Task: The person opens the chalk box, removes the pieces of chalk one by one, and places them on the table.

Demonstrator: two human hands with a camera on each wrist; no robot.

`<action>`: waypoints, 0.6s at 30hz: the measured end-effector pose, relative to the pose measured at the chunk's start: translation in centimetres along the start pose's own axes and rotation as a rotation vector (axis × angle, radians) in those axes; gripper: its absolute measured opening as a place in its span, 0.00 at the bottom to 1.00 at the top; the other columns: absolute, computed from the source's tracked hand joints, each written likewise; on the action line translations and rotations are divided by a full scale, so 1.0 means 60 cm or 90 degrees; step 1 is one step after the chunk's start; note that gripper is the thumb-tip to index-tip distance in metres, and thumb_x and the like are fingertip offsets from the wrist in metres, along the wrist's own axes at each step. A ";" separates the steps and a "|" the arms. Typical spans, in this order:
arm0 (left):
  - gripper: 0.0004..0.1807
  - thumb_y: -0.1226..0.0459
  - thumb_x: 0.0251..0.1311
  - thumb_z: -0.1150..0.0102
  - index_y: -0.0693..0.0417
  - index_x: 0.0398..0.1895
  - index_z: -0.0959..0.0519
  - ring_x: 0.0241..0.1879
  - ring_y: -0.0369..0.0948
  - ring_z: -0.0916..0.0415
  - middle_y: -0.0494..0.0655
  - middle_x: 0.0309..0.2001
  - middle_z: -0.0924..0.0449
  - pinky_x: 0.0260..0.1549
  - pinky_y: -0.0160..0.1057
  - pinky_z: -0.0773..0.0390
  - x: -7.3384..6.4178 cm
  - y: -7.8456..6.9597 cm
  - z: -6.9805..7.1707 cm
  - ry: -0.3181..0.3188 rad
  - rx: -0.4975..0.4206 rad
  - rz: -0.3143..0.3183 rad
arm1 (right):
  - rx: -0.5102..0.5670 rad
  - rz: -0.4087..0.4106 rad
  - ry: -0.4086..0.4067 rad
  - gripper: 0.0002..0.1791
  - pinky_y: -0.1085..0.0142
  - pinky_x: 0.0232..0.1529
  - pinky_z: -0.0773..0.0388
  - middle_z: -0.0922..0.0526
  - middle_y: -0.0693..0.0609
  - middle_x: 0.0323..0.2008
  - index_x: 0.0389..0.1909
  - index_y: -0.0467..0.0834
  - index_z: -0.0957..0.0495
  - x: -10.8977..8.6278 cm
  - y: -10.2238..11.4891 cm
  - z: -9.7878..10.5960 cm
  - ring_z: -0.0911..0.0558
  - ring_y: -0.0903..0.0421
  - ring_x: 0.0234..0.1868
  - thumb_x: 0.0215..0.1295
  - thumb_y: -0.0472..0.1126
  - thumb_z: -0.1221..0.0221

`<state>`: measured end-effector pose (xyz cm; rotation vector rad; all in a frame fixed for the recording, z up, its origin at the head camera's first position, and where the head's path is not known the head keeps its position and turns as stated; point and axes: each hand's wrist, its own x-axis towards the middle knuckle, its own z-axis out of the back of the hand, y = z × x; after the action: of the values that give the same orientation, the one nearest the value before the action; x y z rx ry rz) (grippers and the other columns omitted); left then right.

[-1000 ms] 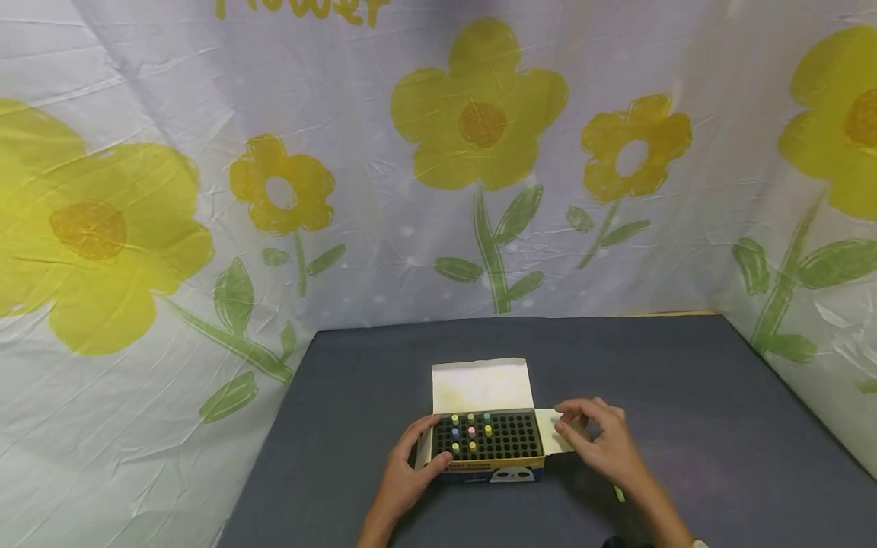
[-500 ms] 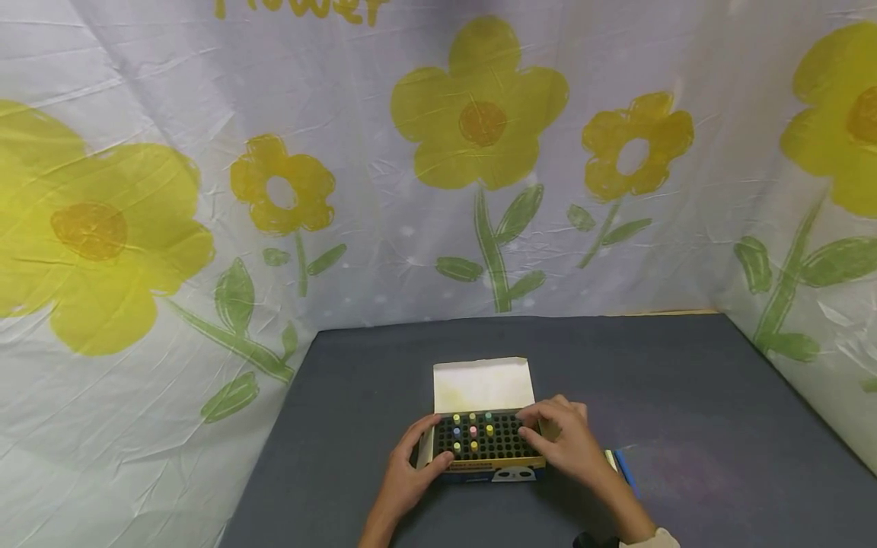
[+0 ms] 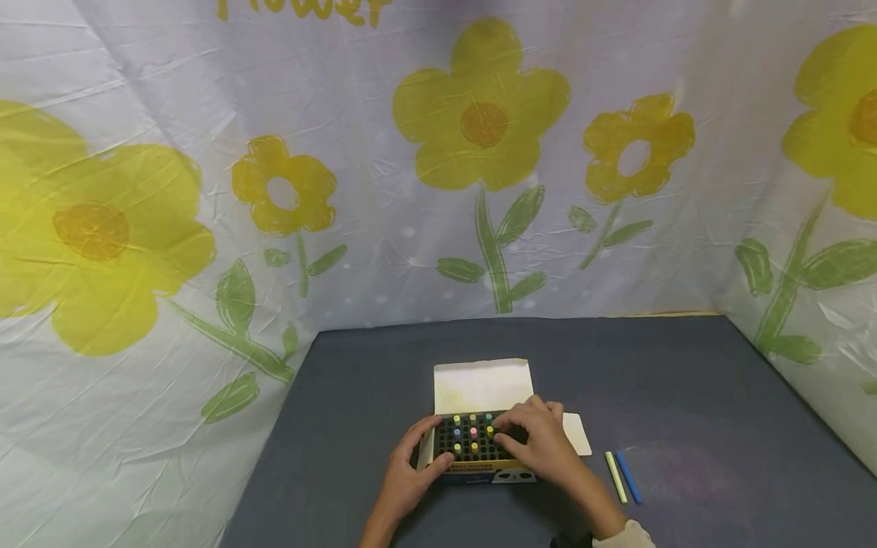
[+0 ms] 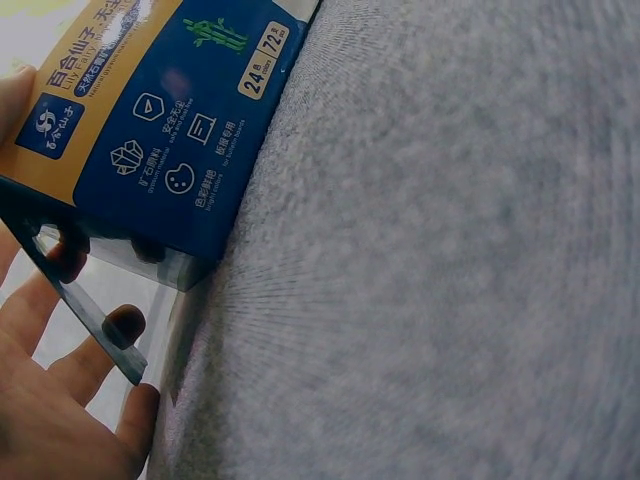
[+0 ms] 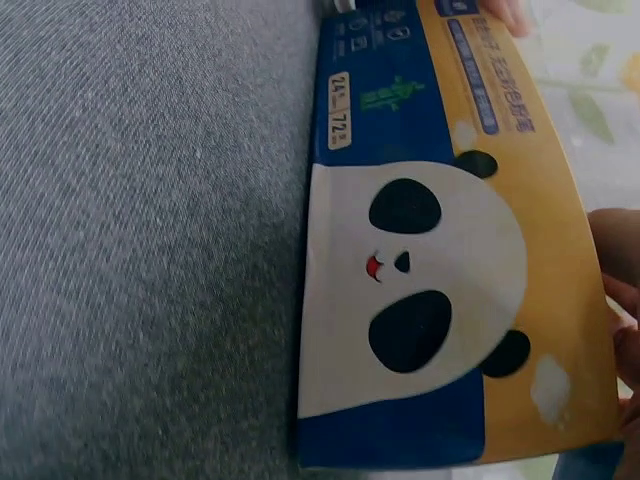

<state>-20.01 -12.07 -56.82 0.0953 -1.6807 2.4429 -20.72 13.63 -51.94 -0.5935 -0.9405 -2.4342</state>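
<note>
An opened chalk box (image 3: 479, 464) stands on the dark table, its black holder (image 3: 452, 454) full of round holes. Several sticks stand upright in it, among them a pink chalk (image 3: 473, 432) and a yellow chalk (image 3: 489, 431). My left hand (image 3: 406, 468) grips the box's left end, thumb at the front edge and a finger at the back corner. In the left wrist view, fingers (image 4: 75, 370) spread behind the end flap (image 4: 100, 320). My right hand (image 3: 541, 441) hovers over the holder's right part, fingertips beside the yellow chalk; nothing shows between them.
A pale yellow chalk (image 3: 616, 477) and a blue chalk (image 3: 628, 477) lie on the table right of the box. The white lid (image 3: 483, 384) stands up at the back, and a side flap (image 3: 577, 434) sticks out right. A flowered cloth (image 3: 384, 228) hangs behind.
My right hand has moved left from the side flap over the holder to the yellow chalk. The two loose chalks have come into full view. My left hand has stayed put.
</note>
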 end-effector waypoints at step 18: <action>0.31 0.49 0.60 0.29 0.27 0.67 0.26 0.75 0.58 0.39 0.46 0.73 0.31 0.66 0.72 0.35 -0.002 0.001 -0.003 0.004 -0.004 -0.001 | -0.035 -0.052 0.031 0.09 0.50 0.48 0.43 0.16 0.63 0.28 0.33 0.53 0.13 0.013 0.018 -0.009 0.32 0.66 0.33 0.53 0.40 0.23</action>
<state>-19.90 -11.93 -56.97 0.0878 -1.6864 2.4342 -20.87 12.31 -51.31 -0.5216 -0.8962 -2.5421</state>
